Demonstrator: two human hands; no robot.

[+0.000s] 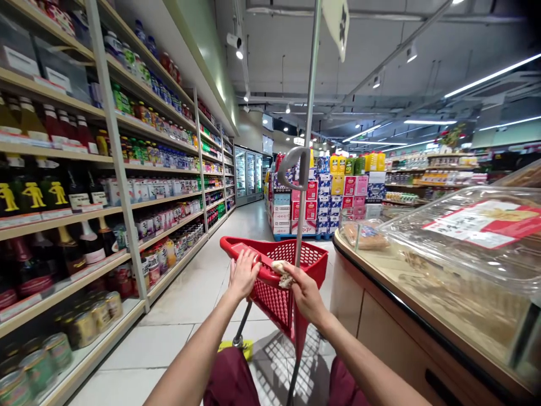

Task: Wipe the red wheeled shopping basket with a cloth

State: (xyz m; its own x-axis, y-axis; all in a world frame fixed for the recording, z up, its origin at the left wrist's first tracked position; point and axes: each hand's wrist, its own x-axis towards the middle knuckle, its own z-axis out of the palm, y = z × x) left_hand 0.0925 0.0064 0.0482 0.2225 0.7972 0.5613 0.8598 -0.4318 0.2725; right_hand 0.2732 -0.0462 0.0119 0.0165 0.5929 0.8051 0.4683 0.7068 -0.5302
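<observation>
A red plastic shopping cart [270, 304] with a perforated basket stands right in front of me. My left hand [244, 273] lies over its handle bar, with the fingers curled over the top. In my right hand [305, 293] is a crumpled off-white cloth [284, 273], pinched between thumb and fingers and pressed against the right part of the handle. A tall metal pole [305, 214] rises from the cart, carrying a grey loop handle [293, 169] and a pale flag [337, 25] near the top. The basket's floor is mostly hidden.
Shelves [160, 197] of bottles and cans line the left side. On the right is a bakery counter [372, 299] with clear covers [465, 225]. Stacked drink boxes [313, 203] stand ahead, right of the tiled aisle [245, 220]. Glass-door fridges [248, 172] are at the far end.
</observation>
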